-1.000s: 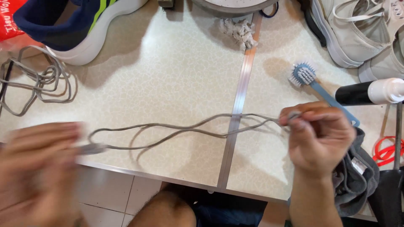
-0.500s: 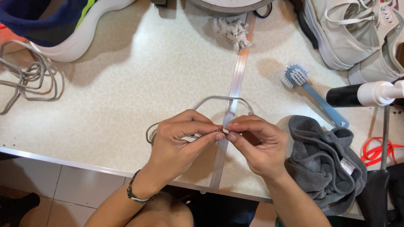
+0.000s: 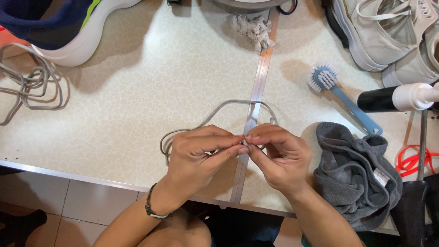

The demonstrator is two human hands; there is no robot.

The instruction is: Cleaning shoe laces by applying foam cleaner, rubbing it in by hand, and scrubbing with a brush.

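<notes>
Both hands meet at the near centre of the pale speckled surface. Left hand and right hand pinch the ends of a flat grey shoelace between fingertips; its loop lies just beyond them. Crumpled grey cloth right, blue brush farther right.

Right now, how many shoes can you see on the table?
3, all cut off by the frame: a navy shoe top left, two pale grey shoes top right. More may lie outside.

Grey flat shoelace, looped on table, ends seemingly pinched together.
</notes>
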